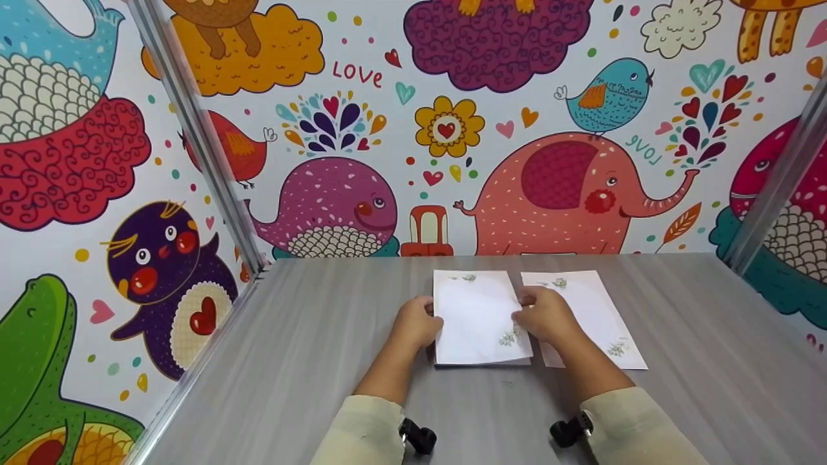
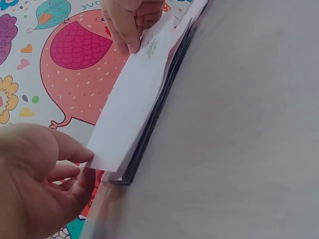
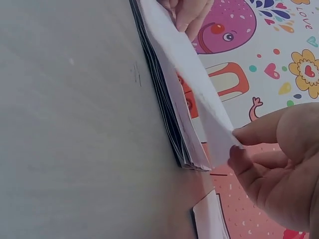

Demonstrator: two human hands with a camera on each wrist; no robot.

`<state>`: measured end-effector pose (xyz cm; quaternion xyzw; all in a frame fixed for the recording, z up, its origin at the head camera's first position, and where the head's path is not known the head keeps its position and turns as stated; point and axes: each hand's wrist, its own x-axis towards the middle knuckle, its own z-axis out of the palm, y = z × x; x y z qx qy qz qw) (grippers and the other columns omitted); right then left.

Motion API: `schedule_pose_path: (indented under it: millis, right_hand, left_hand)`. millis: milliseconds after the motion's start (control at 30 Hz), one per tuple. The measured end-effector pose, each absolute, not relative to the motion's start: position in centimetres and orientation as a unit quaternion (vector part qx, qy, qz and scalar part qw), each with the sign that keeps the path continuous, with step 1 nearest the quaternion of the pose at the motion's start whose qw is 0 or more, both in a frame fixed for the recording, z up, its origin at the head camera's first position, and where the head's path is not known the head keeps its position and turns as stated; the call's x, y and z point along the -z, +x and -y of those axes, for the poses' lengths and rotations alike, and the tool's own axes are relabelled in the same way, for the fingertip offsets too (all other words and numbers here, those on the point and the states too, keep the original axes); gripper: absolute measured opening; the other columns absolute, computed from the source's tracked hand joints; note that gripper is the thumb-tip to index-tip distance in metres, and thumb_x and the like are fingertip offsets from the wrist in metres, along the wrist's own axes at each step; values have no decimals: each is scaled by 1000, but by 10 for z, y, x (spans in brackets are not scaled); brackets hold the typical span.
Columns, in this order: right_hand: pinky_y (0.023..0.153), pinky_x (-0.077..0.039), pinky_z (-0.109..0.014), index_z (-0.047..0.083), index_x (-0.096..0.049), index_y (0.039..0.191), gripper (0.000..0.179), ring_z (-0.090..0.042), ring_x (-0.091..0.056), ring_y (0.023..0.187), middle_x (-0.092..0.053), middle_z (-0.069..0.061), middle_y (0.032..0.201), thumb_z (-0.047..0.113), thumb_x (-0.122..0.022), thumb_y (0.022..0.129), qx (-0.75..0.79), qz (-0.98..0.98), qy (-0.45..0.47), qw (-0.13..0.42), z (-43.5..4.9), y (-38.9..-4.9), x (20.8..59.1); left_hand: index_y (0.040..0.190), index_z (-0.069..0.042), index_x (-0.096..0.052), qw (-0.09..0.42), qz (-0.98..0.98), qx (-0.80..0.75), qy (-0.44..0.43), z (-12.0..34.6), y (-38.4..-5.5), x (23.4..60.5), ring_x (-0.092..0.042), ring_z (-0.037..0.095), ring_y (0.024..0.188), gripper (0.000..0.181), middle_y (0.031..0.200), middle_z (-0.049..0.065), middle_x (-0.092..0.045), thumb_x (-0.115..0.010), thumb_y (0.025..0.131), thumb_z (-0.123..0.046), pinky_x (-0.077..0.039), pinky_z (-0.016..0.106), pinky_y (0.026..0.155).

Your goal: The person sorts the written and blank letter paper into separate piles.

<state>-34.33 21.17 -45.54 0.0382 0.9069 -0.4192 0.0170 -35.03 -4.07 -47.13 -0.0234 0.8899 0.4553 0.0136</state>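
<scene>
A white sheet of paper (image 1: 479, 316) with printed green leaf sprigs lies slightly raised over a stack of sheets with dark edges (image 2: 142, 144). At its left edge, my left hand (image 1: 417, 321) pinches the sheet between thumb and fingers. My right hand (image 1: 548, 314) pinches the opposite edge. In the right wrist view the sheet (image 3: 199, 82) bows and stands apart from the layered stack (image 3: 162, 94) below. A second pile of the same leaf-printed paper (image 1: 597, 313) lies just to the right, partly hidden behind my right hand and forearm.
Both piles rest on a grey wood-grain table (image 1: 310, 361). Cartoon-printed wall panels (image 1: 446, 187) rise at the table's back and sides, with metal corner posts (image 1: 200, 135) between them. Black devices (image 1: 418, 436) are strapped at both sleeve cuffs.
</scene>
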Motion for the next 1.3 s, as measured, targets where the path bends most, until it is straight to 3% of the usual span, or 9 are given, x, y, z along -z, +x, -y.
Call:
schedule_pose_path:
  millis: [233, 400, 733, 1000, 1300]
  right_hand:
    - [104, -59, -45, -7, -54, 151, 64, -33, -65, 118, -66, -25, 133, 4, -76, 92, 459, -887, 46, 19, -214, -343, 455]
    - [106, -59, -44, -5, -57, 150, 56, -31, -63, 120, -65, -23, 135, 10, -71, 97, 480, -875, 57, 26, -215, -343, 456]
    - [90, -54, -22, 6, -57, 153, 53, -25, -57, 117, -62, -14, 126, 16, -67, 102, 529, -846, 69, 7, -216, -344, 456]
    - [80, -55, -24, 3, -57, 152, 53, -23, -59, 106, -64, -12, 116, 12, -68, 101, 527, -848, 55, -5, -225, -343, 450]
    - [103, -59, -36, 4, -53, 156, 50, -31, -63, 126, -59, -24, 146, 16, -56, 108, 537, -841, 70, 18, -255, -340, 446]
  left_hand:
    - [143, -3, -65, 32, -873, -486, -38, 42, -351, 471, -64, 26, 123, 50, 132, 12, -71, -66, 93, -2, -54, 46, 114]
    - [146, -6, -64, 39, -861, -506, -42, 41, -350, 469, -63, 26, 126, 53, 134, 11, -70, -67, 94, -1, -52, 47, 117]
    - [148, -4, -61, 10, -836, -548, -23, 41, -352, 472, -65, 24, 120, 60, 125, 9, -69, -64, 89, 3, -55, 43, 109]
    - [152, -12, -59, 21, -833, -551, -45, 31, -348, 466, -63, 24, 124, 60, 133, 6, -68, -68, 94, -2, -55, 44, 111]
    - [149, -13, -63, 18, -817, -575, -26, 8, -343, 464, -66, 21, 115, 56, 130, 5, -70, -69, 93, -4, -59, 35, 97]
